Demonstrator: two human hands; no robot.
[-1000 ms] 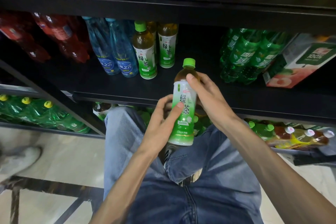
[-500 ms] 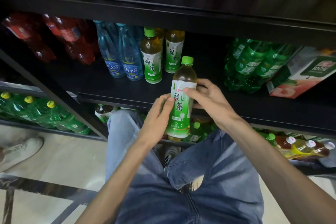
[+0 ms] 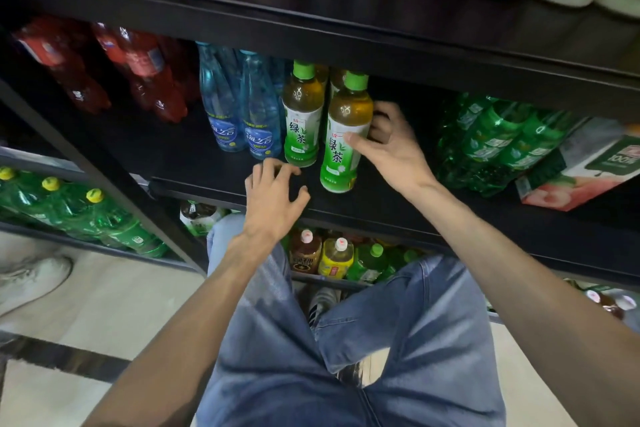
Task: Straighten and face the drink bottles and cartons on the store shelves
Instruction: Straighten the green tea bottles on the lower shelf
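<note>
The green tea bottle (image 3: 343, 135) is now standing on the shelf (image 3: 381, 208) beside its twin, the right hand (image 3: 388, 146) still gripping it while the left hand (image 3: 273, 194), having let go, is hovering loosely curled and empty, leaving only the facing.

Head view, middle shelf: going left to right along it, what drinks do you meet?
Red soda bottles → blue water bottles → standing green tea bottle → green tea bottle held by the right hand → green soda bottles → peach juice carton.
</note>
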